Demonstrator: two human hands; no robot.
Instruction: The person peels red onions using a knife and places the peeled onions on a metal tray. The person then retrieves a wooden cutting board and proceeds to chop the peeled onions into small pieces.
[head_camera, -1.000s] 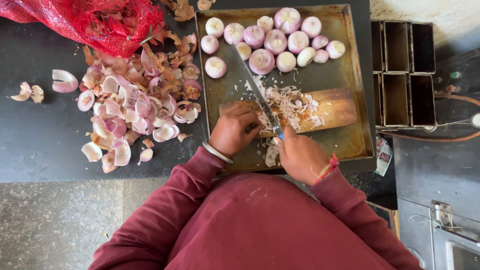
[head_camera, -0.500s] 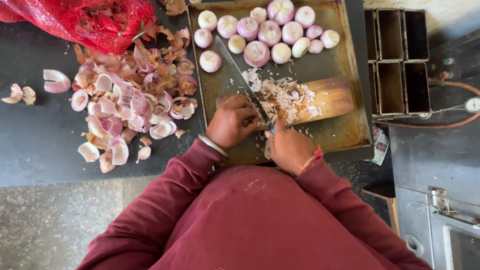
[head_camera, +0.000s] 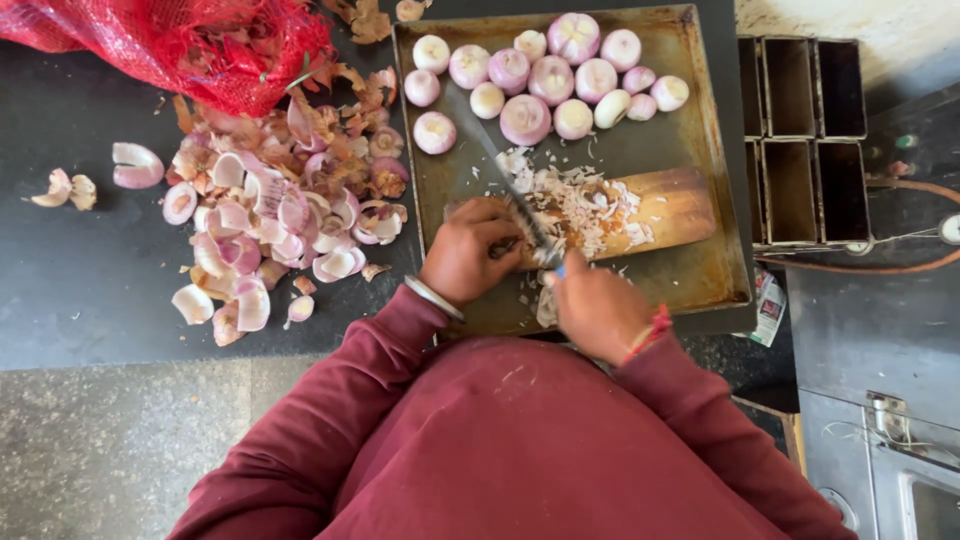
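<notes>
Both hands unmoved — knife blade now points farther up-left.

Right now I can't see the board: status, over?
Right hand shut on knife. Left hand pins onion on board. Chopped bits alongside.

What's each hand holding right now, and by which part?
Right hand grips the knife by its handle end, blade pointing away over the tray. Left hand presses down on something on the wooden board; what exactly is hidden.
</notes>
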